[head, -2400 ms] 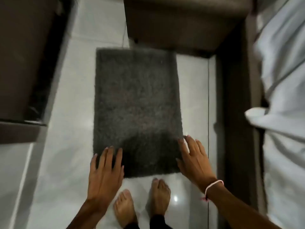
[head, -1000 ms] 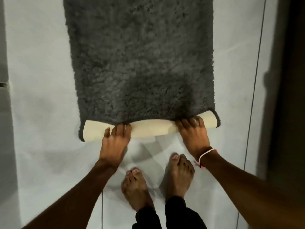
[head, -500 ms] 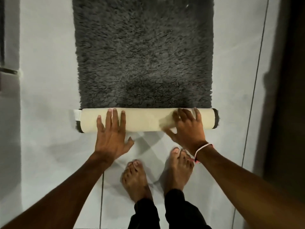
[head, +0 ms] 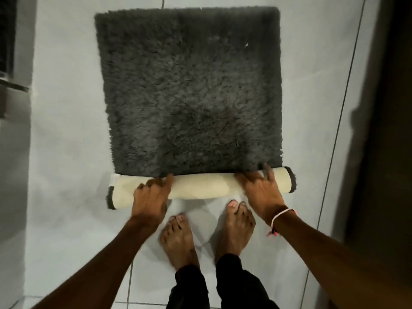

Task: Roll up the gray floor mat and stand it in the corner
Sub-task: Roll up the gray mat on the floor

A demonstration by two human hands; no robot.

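The gray shaggy floor mat (head: 189,90) lies flat on the white tiled floor, and its near end is wound into a roll (head: 200,187) that shows the cream backing. My left hand (head: 150,196) grips the left part of the roll, fingers curled over its top. My right hand (head: 260,188) presses on the right part, fingers spread to where the roll meets the pile. A dark fringe sticks out at both ends of the roll. My bare feet stand just behind it.
White floor tiles (head: 66,141) surround the mat. Dark furniture (head: 379,130) runs along the right edge. A dark cabinet edge (head: 11,63) stands at the upper left. The mat's far edge lies near the top of the view.
The roll has grown thicker and moved farther along the mat. My left hand went from flat on the roll to curled around it. More of the mat's far end shows.
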